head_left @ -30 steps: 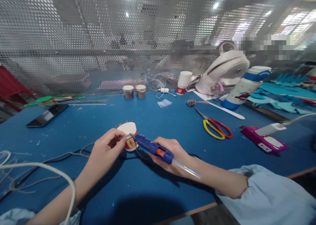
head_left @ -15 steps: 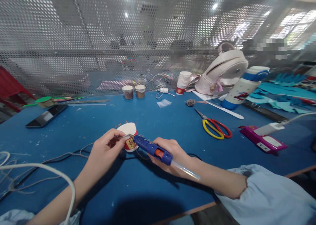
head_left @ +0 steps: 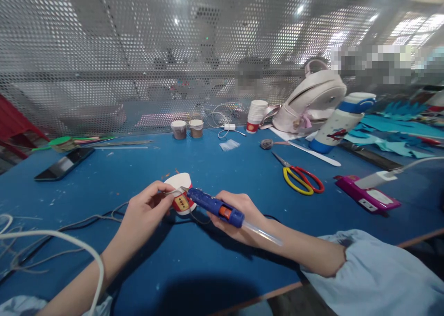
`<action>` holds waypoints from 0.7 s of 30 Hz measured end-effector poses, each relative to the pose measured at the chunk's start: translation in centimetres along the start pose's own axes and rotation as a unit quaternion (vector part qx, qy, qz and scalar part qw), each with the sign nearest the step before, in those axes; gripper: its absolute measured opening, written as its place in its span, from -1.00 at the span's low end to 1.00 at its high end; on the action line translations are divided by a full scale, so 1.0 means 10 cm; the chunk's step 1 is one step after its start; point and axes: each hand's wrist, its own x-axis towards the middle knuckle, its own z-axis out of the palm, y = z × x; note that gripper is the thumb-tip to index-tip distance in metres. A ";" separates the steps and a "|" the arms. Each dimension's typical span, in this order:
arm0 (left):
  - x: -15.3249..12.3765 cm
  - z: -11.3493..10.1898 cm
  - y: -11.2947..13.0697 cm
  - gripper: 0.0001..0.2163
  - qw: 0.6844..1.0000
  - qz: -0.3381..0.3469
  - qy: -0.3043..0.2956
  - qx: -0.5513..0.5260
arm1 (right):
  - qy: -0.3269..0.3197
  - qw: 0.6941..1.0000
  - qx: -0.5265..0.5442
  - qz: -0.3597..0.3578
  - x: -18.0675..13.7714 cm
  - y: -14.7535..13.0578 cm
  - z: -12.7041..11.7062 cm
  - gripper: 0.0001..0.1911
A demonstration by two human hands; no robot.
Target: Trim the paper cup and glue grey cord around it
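A short red-and-white paper cup (head_left: 183, 202) with a yellow label stands tilted on the blue table. At its left side my left hand (head_left: 148, 209) pinches a thin grey cord (head_left: 173, 192) between thumb and fingers, against the cup's wall. My right hand (head_left: 239, 216) is wrapped round a blue hot glue gun (head_left: 215, 207) with a clear glue stick coming out of its back end. The gun's metal nozzle points left and meets the cord at the cup, or nearly so; exact contact is too small to tell. My right palm hides the gun's handle.
Scissors (head_left: 302, 179) and a purple power strip (head_left: 367, 195) lie to the right. Behind stand stacked paper cups (head_left: 256, 116), two small tubs (head_left: 196, 128), a backpack (head_left: 312, 103) and a bottle (head_left: 342, 124). A phone (head_left: 64, 164) and loose cords (head_left: 69, 228) lie left.
The cup has turned slightly, its label tilting and shifting a little left. My hands keep nearly the same pose, with the cord and glue gun still held.
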 end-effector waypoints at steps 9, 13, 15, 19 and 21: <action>0.01 -0.03 -0.05 -0.77 0.999 -0.022 -0.013 -0.042 | 0.025 0.999 -0.007 0.044 0.05 -0.04 -0.03 -0.91; 0.01 -0.02 0.00 -0.76 0.998 -0.016 -0.015 -0.057 | 0.020 1.000 0.010 0.018 0.01 -0.05 0.01 -0.93; 0.01 -0.02 0.00 -0.76 0.998 -0.012 -0.017 -0.058 | 0.010 1.000 0.014 0.000 -0.01 -0.05 0.01 -0.92; 0.01 -0.02 -0.04 -0.77 0.998 -0.009 -0.023 -0.063 | -0.002 1.000 0.008 -0.007 0.00 -0.04 -0.01 -0.91; 0.01 -0.02 -0.07 -0.79 0.997 -0.014 -0.020 -0.070 | 0.014 1.000 0.004 0.013 0.01 -0.03 -0.03 -0.93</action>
